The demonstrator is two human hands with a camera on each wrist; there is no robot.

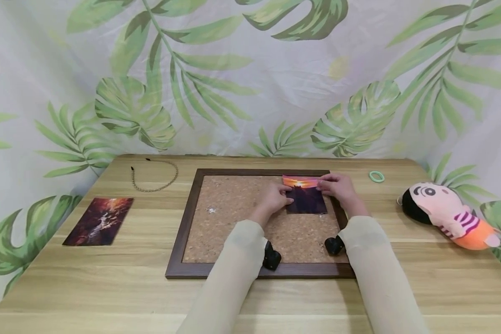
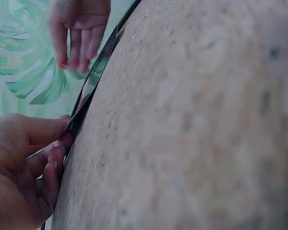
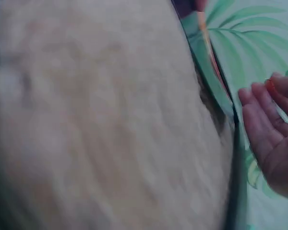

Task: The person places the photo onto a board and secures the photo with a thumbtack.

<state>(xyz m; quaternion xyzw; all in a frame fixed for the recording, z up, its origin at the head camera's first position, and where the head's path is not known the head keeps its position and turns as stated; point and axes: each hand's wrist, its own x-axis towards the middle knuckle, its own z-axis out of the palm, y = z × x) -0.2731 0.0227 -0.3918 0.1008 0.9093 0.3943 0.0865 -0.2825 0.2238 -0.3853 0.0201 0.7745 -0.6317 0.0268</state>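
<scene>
A sunset photo (image 1: pixel 305 202) with a dark lower half stands over the right part of a cork board (image 1: pixel 229 232). My left hand (image 1: pixel 274 197) pinches the photo's left edge between thumb and fingers. The left wrist view shows this left hand (image 2: pixel 31 163) at the photo's edge, close to the cork. At the upper right corner of the photo is my right hand (image 1: pixel 337 188). In the right wrist view, the right hand (image 3: pixel 278 129) pinches a small red push pin (image 3: pixel 270 86), mostly hidden by its fingertips, apart from the photo.
A dark wooden frame (image 1: pixel 181 236) borders the board. To the left lie another photo (image 1: pixel 99 221) and a chain (image 1: pixel 154 189). On the right are a green ring (image 1: pixel 376 176) and a plush doll (image 1: pixel 451 214). A leaf-print curtain (image 1: pixel 284 93) hangs behind the table (image 1: pixel 121 287).
</scene>
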